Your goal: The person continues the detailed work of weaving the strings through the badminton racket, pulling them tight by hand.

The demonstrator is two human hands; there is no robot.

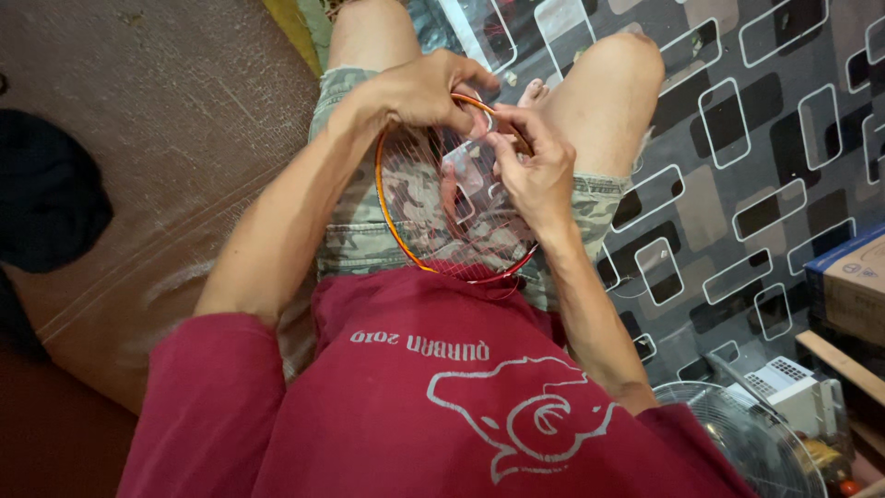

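A racket head with an orange-red frame (385, 207) and a net of thin strings rests on my lap, over camouflage shorts. My left hand (426, 90) closes over the far edge of the frame, fingers curled on the rim. My right hand (533, 161) sits just to its right, fingertips pinching at the strings near the rim. The two hands nearly touch at the top of the frame. The racket's handle is hidden under my red shirt.
I sit on a brown cushioned seat (184, 138). The floor (765, 166) has a dark pattern of rounded rectangles. A round wire fan guard (747, 433), a small white device (784, 383) and a cardboard box (853, 281) stand at the lower right. A dark object (46, 194) lies at the left.
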